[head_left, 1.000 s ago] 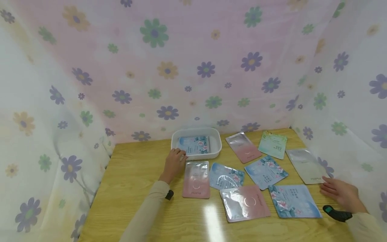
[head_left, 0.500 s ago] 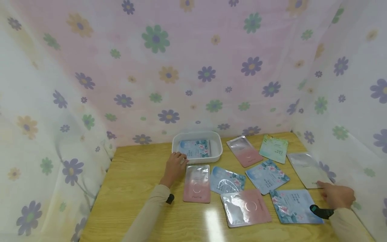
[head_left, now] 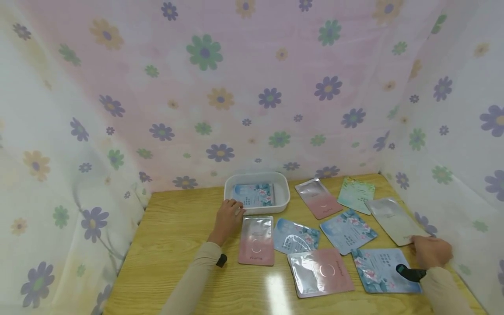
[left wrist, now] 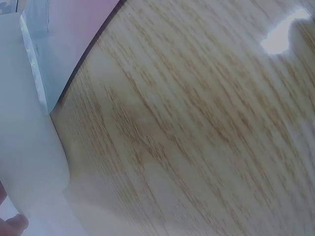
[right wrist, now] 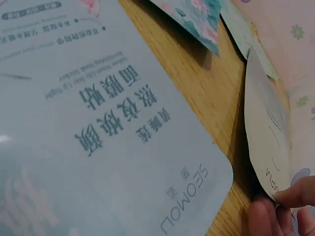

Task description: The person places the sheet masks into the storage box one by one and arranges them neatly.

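Observation:
My right hand (head_left: 432, 252) pinches the lower corner of a pale silver-green face mask sachet (head_left: 395, 222) at the right of the table. In the right wrist view, thumb and fingers (right wrist: 295, 192) nip that corner, and the sachet (right wrist: 268, 128) tilts up off the wood. My left hand (head_left: 227, 221) grips the front left corner of a white plastic tub (head_left: 271, 209). Inside the tub lies a blue floral sachet (head_left: 252, 194). Fingertips (left wrist: 15, 223) show by the tub's wall at the lower left of the left wrist view.
Pink-silver sachets (head_left: 256, 245) (head_left: 323, 273) (head_left: 319, 199) and blue floral sachets (head_left: 297, 236) (head_left: 348, 232) (head_left: 383, 269) lie about on the wooden table (head_left: 185, 245). A green sachet (head_left: 356, 194) is at the back right. Flowered cloth (head_left: 244, 87) encloses the table.
My right hand has moved left and taken the pale sachet's lower corner; the sachet has shifted slightly left and lifted. The left hand stays on the tub.

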Action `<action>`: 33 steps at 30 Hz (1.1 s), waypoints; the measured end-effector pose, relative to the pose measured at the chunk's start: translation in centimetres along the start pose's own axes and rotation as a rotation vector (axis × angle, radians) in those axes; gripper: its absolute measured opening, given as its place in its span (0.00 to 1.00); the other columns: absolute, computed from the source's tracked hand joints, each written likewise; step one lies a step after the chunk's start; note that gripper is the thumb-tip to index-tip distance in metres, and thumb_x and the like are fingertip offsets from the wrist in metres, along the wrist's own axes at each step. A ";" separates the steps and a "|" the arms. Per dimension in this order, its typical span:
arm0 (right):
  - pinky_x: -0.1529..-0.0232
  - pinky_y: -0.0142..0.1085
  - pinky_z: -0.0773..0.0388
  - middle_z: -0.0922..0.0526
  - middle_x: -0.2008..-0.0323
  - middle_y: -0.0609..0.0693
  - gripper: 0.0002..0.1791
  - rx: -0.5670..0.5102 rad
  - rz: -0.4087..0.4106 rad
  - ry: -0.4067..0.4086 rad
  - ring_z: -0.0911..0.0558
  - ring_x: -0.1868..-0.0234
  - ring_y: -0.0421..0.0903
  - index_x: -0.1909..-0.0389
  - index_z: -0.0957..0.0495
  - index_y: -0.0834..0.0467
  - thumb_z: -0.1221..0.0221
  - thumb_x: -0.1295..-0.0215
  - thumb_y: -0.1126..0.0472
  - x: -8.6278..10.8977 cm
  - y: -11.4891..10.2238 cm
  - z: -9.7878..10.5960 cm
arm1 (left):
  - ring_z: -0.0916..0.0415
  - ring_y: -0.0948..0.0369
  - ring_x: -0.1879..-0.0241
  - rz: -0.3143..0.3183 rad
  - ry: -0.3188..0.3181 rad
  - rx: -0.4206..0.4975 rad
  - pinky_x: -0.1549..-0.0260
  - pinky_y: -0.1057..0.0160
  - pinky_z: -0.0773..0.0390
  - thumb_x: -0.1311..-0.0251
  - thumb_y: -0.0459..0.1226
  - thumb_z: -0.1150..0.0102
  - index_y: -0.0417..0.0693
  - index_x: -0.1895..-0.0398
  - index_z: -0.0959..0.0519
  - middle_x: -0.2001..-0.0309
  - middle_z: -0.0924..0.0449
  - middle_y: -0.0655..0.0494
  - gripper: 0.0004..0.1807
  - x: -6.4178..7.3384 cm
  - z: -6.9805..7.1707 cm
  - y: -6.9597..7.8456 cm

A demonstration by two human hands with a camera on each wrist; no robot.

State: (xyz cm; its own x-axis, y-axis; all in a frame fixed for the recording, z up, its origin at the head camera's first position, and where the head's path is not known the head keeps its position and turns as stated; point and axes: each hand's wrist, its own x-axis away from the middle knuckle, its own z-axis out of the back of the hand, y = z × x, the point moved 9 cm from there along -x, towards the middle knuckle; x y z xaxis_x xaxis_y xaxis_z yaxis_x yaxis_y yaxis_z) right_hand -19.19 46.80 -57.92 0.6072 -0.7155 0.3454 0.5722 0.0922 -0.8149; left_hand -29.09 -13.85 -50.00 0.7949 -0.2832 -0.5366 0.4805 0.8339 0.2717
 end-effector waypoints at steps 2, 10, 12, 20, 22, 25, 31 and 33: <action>0.87 0.31 0.28 0.29 0.93 0.37 0.07 -0.188 -0.068 0.013 0.26 0.89 0.34 0.81 0.25 0.54 0.41 0.45 0.63 -0.1 0.9 -0.1 | 0.30 0.55 0.65 -0.003 0.004 0.000 0.64 0.58 0.26 0.43 0.36 0.36 0.45 0.66 0.20 0.66 0.23 0.52 0.05 0.0 0.0 0.1; 0.85 0.31 0.24 0.24 0.89 0.39 0.12 -0.606 -0.250 -0.011 0.21 0.87 0.37 0.82 0.22 0.50 0.38 0.48 0.70 -0.7 2.5 -1.2 | 0.30 0.56 0.65 -0.016 0.015 -0.009 0.65 0.59 0.26 0.43 0.37 0.36 0.46 0.66 0.20 0.66 0.23 0.52 0.05 0.0 -0.2 0.1; 0.82 0.31 0.23 0.22 0.86 0.38 0.14 -0.647 -0.261 -0.070 0.19 0.85 0.37 0.85 0.20 0.48 0.35 0.49 0.70 -0.6 2.4 -1.6 | 0.30 0.56 0.66 -0.019 0.025 -0.012 0.66 0.59 0.26 0.44 0.37 0.35 0.46 0.67 0.20 0.67 0.23 0.53 0.05 0.1 -0.3 0.0; 0.84 0.32 0.23 0.20 0.85 0.41 0.15 -0.663 -0.113 -0.079 0.19 0.86 0.40 0.78 0.19 0.50 0.38 0.50 0.75 -0.4 1.1 -2.1 | 0.31 0.55 0.67 -0.028 0.040 0.012 0.69 0.59 0.28 0.46 0.36 0.34 0.44 0.67 0.19 0.68 0.24 0.52 0.06 0.0 -0.1 -0.1; 0.84 0.32 0.23 0.20 0.82 0.42 0.15 -0.659 -0.087 -0.071 0.19 0.85 0.40 0.76 0.20 0.51 0.39 0.49 0.77 -0.4 0.8 -2.2 | 0.31 0.55 0.67 -0.027 0.042 0.006 0.68 0.60 0.28 0.45 0.36 0.34 0.44 0.67 0.19 0.67 0.24 0.52 0.06 0.1 -0.3 -0.1; 0.83 0.32 0.22 0.21 0.81 0.43 0.16 -0.659 -0.065 -0.057 0.19 0.85 0.40 0.76 0.21 0.52 0.40 0.50 0.79 -0.3 0.6 -2.4 | 0.31 0.56 0.67 -0.031 0.039 0.000 0.67 0.60 0.28 0.45 0.36 0.34 0.45 0.67 0.19 0.67 0.24 0.53 0.06 0.1 -0.4 -0.2; 0.83 0.30 0.23 0.24 0.80 0.41 0.17 -0.593 -0.051 -0.023 0.20 0.85 0.37 0.76 0.21 0.50 0.42 0.48 0.78 -0.3 0.5 -2.6 | 0.31 0.56 0.66 -0.024 0.029 0.002 0.66 0.60 0.28 0.44 0.37 0.35 0.45 0.66 0.19 0.67 0.24 0.53 0.06 0.2 -0.5 -0.4; 0.83 0.29 0.23 0.26 0.75 0.40 0.18 -0.573 -0.052 0.006 0.21 0.86 0.36 0.76 0.22 0.48 0.43 0.47 0.77 -0.3 0.5 -2.5 | 0.31 0.56 0.65 -0.019 0.022 0.009 0.65 0.59 0.28 0.43 0.37 0.36 0.45 0.65 0.19 0.66 0.23 0.53 0.06 0.2 -0.5 -0.4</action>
State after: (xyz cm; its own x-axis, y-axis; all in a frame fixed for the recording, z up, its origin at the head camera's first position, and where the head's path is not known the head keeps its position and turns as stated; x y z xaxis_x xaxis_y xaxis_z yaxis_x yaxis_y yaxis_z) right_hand -20.46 45.36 -59.56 0.5821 -0.7134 0.3901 0.2097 -0.3318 -0.9197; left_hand -29.26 -14.06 -50.61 0.7774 -0.2880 -0.5592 0.4985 0.8242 0.2686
